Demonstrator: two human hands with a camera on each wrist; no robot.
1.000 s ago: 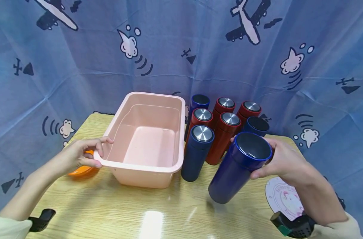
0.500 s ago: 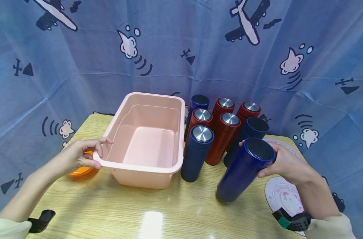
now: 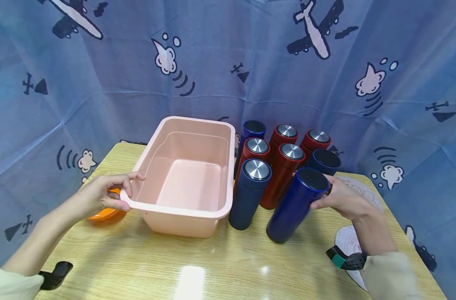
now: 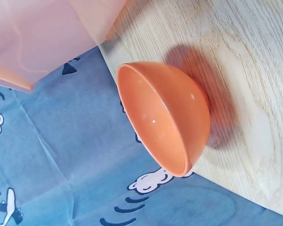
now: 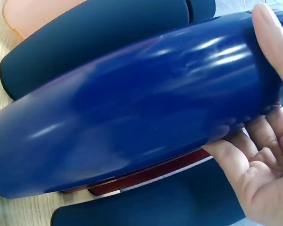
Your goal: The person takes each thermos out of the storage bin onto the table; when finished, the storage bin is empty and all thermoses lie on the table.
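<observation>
A glossy blue thermos point(image 3: 293, 210) with a black lid is gripped near its top by my right hand point(image 3: 342, 198). In the right wrist view the thumb lies on one side of the thermos point(image 5: 146, 103) and the fingers curl round the other. It stands close beside a matte dark-blue thermos point(image 3: 246, 204) with a silver lid. My left hand point(image 3: 109, 193) pinches the near-left corner of a pink plastic tub point(image 3: 179, 212), thumb outside and fingers over the rim. Nothing lies inside the tub.
Several red thermoses point(image 3: 284, 171) and a dark one with a black lid point(image 3: 325, 160) stand behind, right of the tub. An orange bowl point(image 4: 188, 113) sits left of the tub. A round printed mat point(image 3: 349, 241) lies under the right forearm. A blue curtain point(image 3: 213, 62) hangs behind the table.
My right hand first shifted the blue thermos to the right, then back left and farther from me, beside the other thermoses. The left hand keeps its hold on the tub.
</observation>
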